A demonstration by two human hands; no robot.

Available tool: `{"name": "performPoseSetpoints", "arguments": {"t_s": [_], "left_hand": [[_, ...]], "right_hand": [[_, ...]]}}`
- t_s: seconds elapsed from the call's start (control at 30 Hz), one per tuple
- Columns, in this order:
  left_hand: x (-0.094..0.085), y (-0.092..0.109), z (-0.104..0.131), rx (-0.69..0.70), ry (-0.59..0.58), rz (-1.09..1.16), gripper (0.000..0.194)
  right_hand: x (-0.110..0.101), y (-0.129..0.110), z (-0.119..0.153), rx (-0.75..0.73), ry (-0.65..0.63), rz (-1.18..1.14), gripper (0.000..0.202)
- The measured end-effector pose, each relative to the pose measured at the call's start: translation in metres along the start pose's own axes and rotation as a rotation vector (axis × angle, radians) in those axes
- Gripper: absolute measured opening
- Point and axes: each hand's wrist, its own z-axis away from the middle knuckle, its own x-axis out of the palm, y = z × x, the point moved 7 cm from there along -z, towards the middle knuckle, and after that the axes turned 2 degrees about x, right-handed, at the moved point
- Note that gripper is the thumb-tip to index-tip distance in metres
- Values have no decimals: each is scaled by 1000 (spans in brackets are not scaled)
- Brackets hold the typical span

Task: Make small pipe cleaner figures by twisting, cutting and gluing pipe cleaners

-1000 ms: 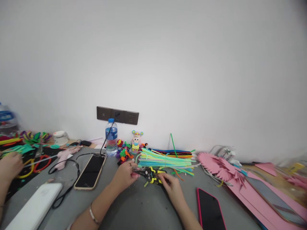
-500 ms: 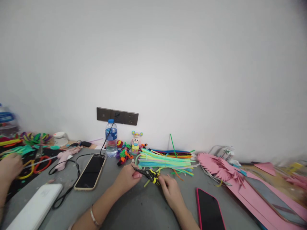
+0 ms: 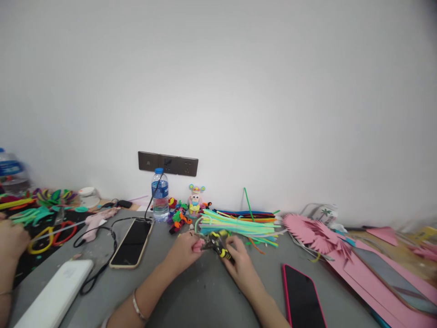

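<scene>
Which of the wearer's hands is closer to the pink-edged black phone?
Right. The right hand, holding yellow-and-black pliers, is left of the phone and farther back; the left hand is farther left, beside the pliers' tips.

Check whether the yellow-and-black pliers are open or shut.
The pliers look open: their handles stand spread apart at the right hand. The jaws, close to the left hand, are too blurred to tell.

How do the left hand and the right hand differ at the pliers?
The left hand is at the nose end of the pliers; the right hand holds the handle end. The left hand's wrist wears a bracelet; the right hand's shows none. Both are ungloved.
</scene>
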Motion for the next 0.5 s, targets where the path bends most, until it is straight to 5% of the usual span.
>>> {"name": "performPoseSetpoints", "arguments": {"t_s": [0.4,0.5], "left_hand": [[0,-2,-1,18,31,83,25],[-1,-1,0,-1,43,137,26]], "right_hand": [[-12,11,-3,70,157,-228,7],[-11,20,-3,145,199,-355,21]]}}
